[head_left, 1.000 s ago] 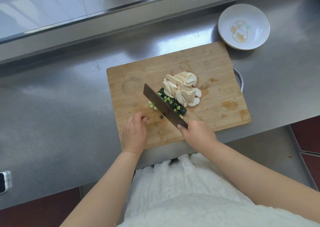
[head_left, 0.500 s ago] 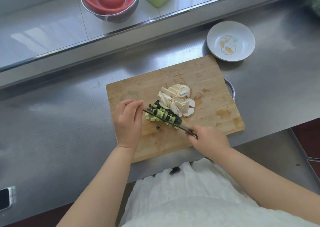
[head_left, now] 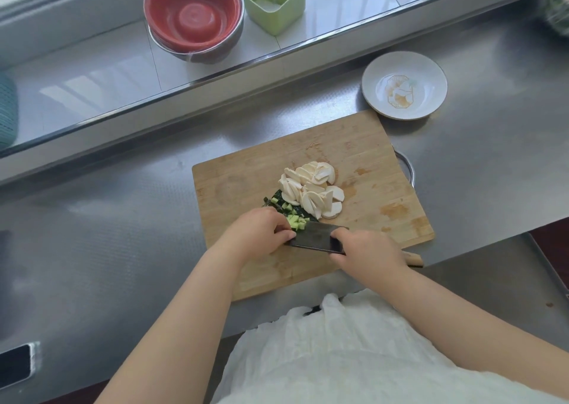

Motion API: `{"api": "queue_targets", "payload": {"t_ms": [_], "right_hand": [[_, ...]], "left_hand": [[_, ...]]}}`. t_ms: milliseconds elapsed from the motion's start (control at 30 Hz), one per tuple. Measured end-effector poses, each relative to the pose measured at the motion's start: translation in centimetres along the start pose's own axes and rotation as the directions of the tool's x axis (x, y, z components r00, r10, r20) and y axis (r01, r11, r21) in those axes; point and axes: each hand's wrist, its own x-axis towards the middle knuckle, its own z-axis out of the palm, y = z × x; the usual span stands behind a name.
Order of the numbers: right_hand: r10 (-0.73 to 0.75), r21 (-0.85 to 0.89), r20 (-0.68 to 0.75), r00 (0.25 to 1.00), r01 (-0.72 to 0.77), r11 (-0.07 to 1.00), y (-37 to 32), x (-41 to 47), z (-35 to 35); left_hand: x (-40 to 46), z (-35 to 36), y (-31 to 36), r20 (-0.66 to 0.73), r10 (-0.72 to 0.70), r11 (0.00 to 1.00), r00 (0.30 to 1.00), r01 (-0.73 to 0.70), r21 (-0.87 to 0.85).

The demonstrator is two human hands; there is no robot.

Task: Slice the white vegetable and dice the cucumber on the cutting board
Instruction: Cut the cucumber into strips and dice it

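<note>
Lying mid-board on the wooden cutting board (head_left: 354,169), the diced cucumber (head_left: 294,220) sits at seven o'clock of the white vegetable slices (head_left: 311,191), touching them. The cleaver (head_left: 314,237) lies across the board's near part, its blade against the cucumber pieces. The right hand (head_left: 368,257) has its fingers clamped on the cleaver's handle end; the left hand (head_left: 257,232) curls its fingers by the blade's tip, over the dice. At one o'clock on the steel tabletop (head_left: 107,234) stands a white plate (head_left: 404,85).
</note>
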Motion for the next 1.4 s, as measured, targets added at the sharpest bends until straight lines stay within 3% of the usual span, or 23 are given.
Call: {"api": "queue_targets", "payload": {"t_ms": [233, 433, 533, 667, 733, 767, 833, 900, 967, 1033, 1100, 1167, 1267, 1400], "right_hand": [[-0.12, -0.055, -0.06, 0.991, 0.117, 0.992, -1.2, 0.2, 0.1], [-0.149, -0.046, -0.071, 0.986, 0.146, 0.988, -0.9, 0.0, -0.3], [-0.145, -0.034, -0.071, 0.987, 0.143, 0.989, -0.3, 0.1, -0.6], [-0.159, -0.03, -0.069, 0.985, 0.158, 0.987, 0.3, -0.1, -1.0], [-0.161, -0.04, -0.078, 0.984, 0.159, 0.987, 0.8, -0.2, -1.1], [-0.154, -0.048, -0.083, 0.985, 0.151, 0.987, 1.0, -0.2, -1.2], [-0.111, -0.038, -0.082, 0.99, 0.108, 0.993, 1.8, -0.2, -1.3], [-0.026, 0.023, -0.066, 0.997, 0.027, 0.999, 2.8, -0.1, -1.5], [0.093, 0.128, -0.033, 0.995, -0.088, 0.988, 4.0, 0.0, -1.6], [0.208, 0.299, 0.034, 0.977, -0.209, 0.931, 5.0, 0.0, -1.7], [0.291, 0.456, 0.087, 0.953, -0.298, 0.839, 5.8, -0.1, -1.7], [0.333, 0.538, 0.096, 0.938, -0.33, 0.775, 6.2, -0.2, -1.7], [0.381, 0.594, 0.085, 0.921, -0.354, 0.723, 6.5, -0.3, -2.2], [0.396, 0.612, 0.088, 0.914, -0.364, 0.703, 6.8, -0.4, -2.8]], "left_hand": [[2.5, 0.9, -0.1, 0.104, -0.082, 0.996, 0.991, 0.077, 0.049], [2.1, 0.3, -0.9, -0.062, -0.188, 0.982, 0.98, 0.186, -0.036], [1.1, 0.4, -1.7, -0.022, -0.269, 0.963, 0.963, 0.269, 0.028], [1.6, 0.5, -1.4, 0.047, -0.265, 0.963, 0.963, 0.262, 0.057], [2.0, 0.3, -1.1, 0.105, -0.264, 0.962, 0.959, 0.27, -0.045], [2.2, 0.0, -1.1, 0.059, -0.271, 0.951, 0.961, 0.277, -0.135], [2.2, -1.0, -1.5, -0.177, -0.335, 0.897, 0.925, 0.256, -0.36], [2.2, -1.9, -2.5, -0.363, -0.491, 0.758, 0.792, 0.184, -0.625], [2.7, -1.6, -3.9, -0.391, -0.618, 0.651, 0.682, 0.167, -0.74], [3.7, -0.1, -4.5, -0.314, -0.618, 0.683, 0.721, 0.295, -0.669], [5.2, 1.8, -4.0, -0.178, -0.534, 0.773, 0.827, 0.392, -0.499], [6.8, 2.9, -3.2, -0.046, -0.46, 0.854, 0.887, 0.428, -0.297], [8.5, 3.3, -1.8, 0.006, -0.459, 0.885, 0.888, 0.458, -0.079], [9.7, 3.9, -0.4, -0.051, -0.476, 0.874, 0.878, 0.479, 0.081]]}}
